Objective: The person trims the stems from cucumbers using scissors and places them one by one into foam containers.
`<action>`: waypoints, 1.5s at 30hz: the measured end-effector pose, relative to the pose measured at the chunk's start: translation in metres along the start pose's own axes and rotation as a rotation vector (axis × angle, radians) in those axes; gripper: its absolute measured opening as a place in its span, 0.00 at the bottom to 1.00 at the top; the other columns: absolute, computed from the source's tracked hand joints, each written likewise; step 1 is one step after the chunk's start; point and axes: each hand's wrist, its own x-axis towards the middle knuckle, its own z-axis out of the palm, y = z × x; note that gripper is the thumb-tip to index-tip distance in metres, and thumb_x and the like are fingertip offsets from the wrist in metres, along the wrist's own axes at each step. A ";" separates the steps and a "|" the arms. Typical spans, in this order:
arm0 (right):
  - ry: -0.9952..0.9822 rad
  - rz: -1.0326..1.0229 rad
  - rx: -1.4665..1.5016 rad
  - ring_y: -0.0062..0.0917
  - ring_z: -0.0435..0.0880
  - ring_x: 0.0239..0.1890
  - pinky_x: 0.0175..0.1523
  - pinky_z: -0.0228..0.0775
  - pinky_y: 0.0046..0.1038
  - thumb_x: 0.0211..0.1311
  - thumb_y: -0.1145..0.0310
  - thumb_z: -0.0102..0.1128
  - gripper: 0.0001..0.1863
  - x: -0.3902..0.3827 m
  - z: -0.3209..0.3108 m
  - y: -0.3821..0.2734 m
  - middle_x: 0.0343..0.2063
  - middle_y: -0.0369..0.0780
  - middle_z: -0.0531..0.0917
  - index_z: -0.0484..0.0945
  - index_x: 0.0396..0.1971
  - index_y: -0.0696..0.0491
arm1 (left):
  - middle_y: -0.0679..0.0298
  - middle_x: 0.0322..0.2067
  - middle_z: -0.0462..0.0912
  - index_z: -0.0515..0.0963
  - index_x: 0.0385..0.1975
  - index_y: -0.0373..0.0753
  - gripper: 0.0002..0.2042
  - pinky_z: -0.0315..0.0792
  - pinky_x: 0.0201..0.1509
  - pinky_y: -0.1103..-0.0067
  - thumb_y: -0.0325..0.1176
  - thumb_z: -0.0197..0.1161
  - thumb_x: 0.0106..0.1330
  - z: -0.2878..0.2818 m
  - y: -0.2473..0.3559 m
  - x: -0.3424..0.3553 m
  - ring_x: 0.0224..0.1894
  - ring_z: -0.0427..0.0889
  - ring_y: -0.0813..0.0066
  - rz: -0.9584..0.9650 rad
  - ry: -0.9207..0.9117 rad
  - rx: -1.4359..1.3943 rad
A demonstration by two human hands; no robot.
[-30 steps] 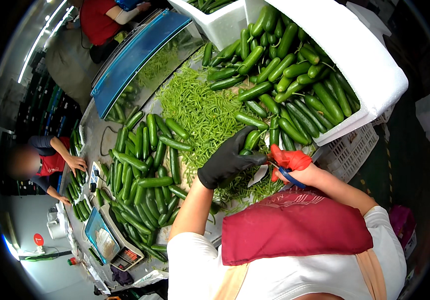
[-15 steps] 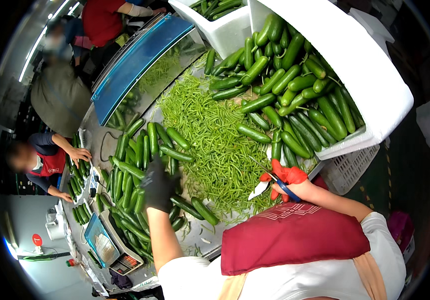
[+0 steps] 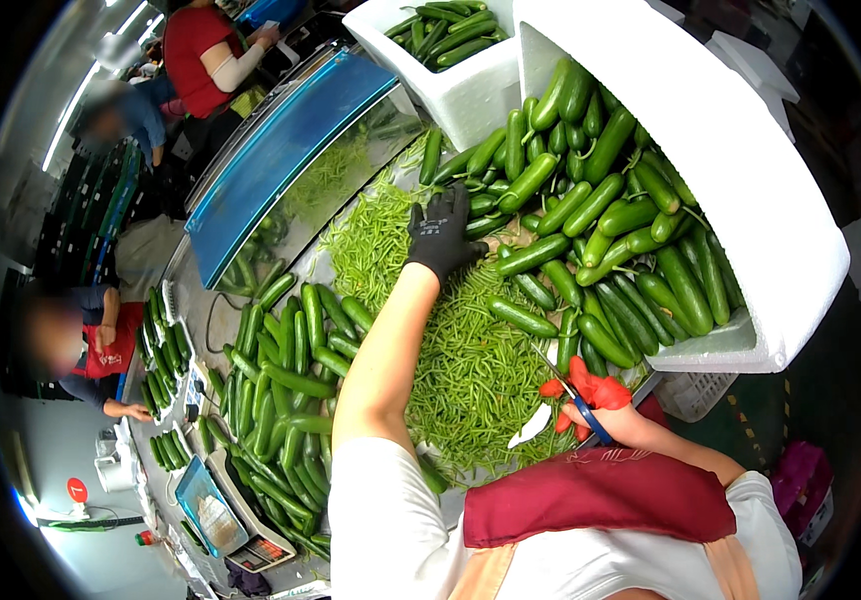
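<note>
My left hand [image 3: 439, 235], in a black glove, reaches over the far side of the table with its fingers stretched and thumb apart. It lies at the edge of a heap of cucumbers [image 3: 529, 182] that spills from a white foam box [image 3: 801, 260]; I see no cucumber clearly in its grasp. My right hand [image 3: 606, 415], with red covering on the fingers, is closed around blue-handled scissors [image 3: 591, 424]. The blades point away from me, beside cucumbers. Between my hands spreads a layer of thin green pods [image 3: 481, 390], bean- or chilli-like.
More cucumbers [image 3: 291, 400] are piled at left, beside a scale [image 3: 236, 515]. A blue-edged clear panel [image 3: 281, 170] stands at the far left. Another foam box [image 3: 461, 95] of cucumbers is behind. Across the table, a person in a red apron [image 3: 116, 345] works near trays of cucumbers.
My left hand has moved from the left cucumber pile across the pods to the heap by the foam box. The right hand keeps the scissors. The person opposite has raised one hand.
</note>
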 end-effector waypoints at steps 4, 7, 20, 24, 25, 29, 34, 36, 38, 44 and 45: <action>0.058 0.002 0.035 0.16 0.82 0.30 0.24 0.73 0.16 0.65 0.74 0.53 0.19 0.001 -0.004 0.003 0.46 0.35 0.79 0.69 0.55 0.57 | 0.53 0.58 0.69 0.53 0.67 0.43 0.50 0.51 0.68 0.52 0.54 0.70 0.45 -0.035 0.012 0.024 0.61 0.68 0.52 -0.039 -0.325 0.057; 0.022 0.029 0.025 0.15 0.83 0.30 0.24 0.74 0.16 0.64 0.75 0.53 0.19 0.004 -0.003 0.001 0.47 0.35 0.79 0.69 0.55 0.57 | 0.52 0.56 0.71 0.49 0.69 0.44 0.52 0.52 0.67 0.52 0.53 0.71 0.44 -0.037 0.009 0.022 0.59 0.71 0.54 -0.002 -0.438 0.060; 0.003 -0.124 0.032 0.16 0.83 0.34 0.27 0.75 0.16 0.65 0.75 0.54 0.19 -0.002 0.003 0.003 0.42 0.37 0.81 0.71 0.55 0.58 | 0.51 0.57 0.71 0.54 0.68 0.38 0.44 0.63 0.64 0.72 0.38 0.72 0.51 -0.070 -0.004 -0.081 0.60 0.71 0.62 0.042 -0.030 -0.875; -0.018 -0.207 0.075 0.20 0.83 0.37 0.30 0.78 0.18 0.64 0.76 0.53 0.24 0.002 0.010 -0.007 0.57 0.42 0.73 0.63 0.60 0.59 | 0.63 0.43 0.77 0.53 0.68 0.39 0.39 0.73 0.47 0.77 0.36 0.67 0.58 -0.086 0.033 -0.131 0.41 0.80 0.72 -0.259 -0.181 -1.830; -0.016 -0.249 0.034 0.20 0.83 0.36 0.30 0.78 0.19 0.64 0.76 0.53 0.26 0.003 0.009 -0.007 0.57 0.42 0.73 0.61 0.62 0.58 | 0.63 0.43 0.77 0.53 0.68 0.40 0.40 0.73 0.47 0.77 0.35 0.67 0.58 -0.088 0.041 -0.139 0.42 0.80 0.73 -0.207 -0.185 -1.853; -0.037 -0.323 -0.018 0.18 0.81 0.38 0.34 0.78 0.20 0.64 0.77 0.53 0.32 0.008 0.005 -0.015 0.59 0.41 0.72 0.55 0.68 0.51 | 0.60 0.54 0.70 0.52 0.68 0.37 0.41 0.65 0.60 0.75 0.34 0.68 0.56 -0.098 0.060 -0.165 0.55 0.72 0.71 -0.080 -0.267 -1.594; -0.097 -0.253 -0.170 0.18 0.81 0.41 0.38 0.76 0.20 0.62 0.76 0.57 0.33 0.012 -0.008 -0.024 0.59 0.44 0.71 0.58 0.67 0.49 | 0.50 0.65 0.61 0.55 0.66 0.33 0.43 0.55 0.69 0.71 0.37 0.70 0.51 -0.103 0.074 -0.175 0.66 0.63 0.60 0.188 -0.239 -1.058; -0.043 -0.389 -0.305 0.17 0.81 0.36 0.35 0.75 0.19 0.63 0.73 0.56 0.32 0.011 -0.008 -0.019 0.54 0.39 0.74 0.59 0.67 0.47 | 0.48 0.63 0.63 0.56 0.65 0.33 0.44 0.59 0.67 0.71 0.37 0.71 0.48 -0.102 0.080 -0.174 0.64 0.66 0.54 0.221 -0.231 -0.972; -0.044 -0.338 -0.303 0.16 0.81 0.33 0.32 0.74 0.19 0.64 0.72 0.55 0.31 0.008 -0.003 -0.026 0.52 0.36 0.76 0.59 0.67 0.45 | 0.48 0.62 0.65 0.56 0.66 0.34 0.44 0.62 0.65 0.69 0.37 0.71 0.47 -0.105 0.082 -0.176 0.61 0.68 0.52 0.261 -0.237 -0.847; -0.028 -0.050 -0.282 0.16 0.82 0.31 0.26 0.74 0.17 0.64 0.74 0.54 0.31 -0.009 -0.005 -0.050 0.52 0.37 0.77 0.60 0.67 0.45 | 0.51 0.54 0.73 0.57 0.65 0.36 0.42 0.66 0.61 0.66 0.39 0.70 0.50 -0.107 0.089 -0.184 0.55 0.75 0.55 0.138 -0.237 -0.903; -0.040 -0.065 -0.229 0.16 0.82 0.31 0.26 0.74 0.16 0.64 0.74 0.54 0.29 -0.006 -0.014 -0.037 0.50 0.37 0.79 0.61 0.66 0.47 | 0.52 0.54 0.74 0.57 0.65 0.36 0.40 0.66 0.62 0.66 0.39 0.69 0.52 -0.103 0.089 -0.187 0.55 0.76 0.56 0.105 -0.215 -1.008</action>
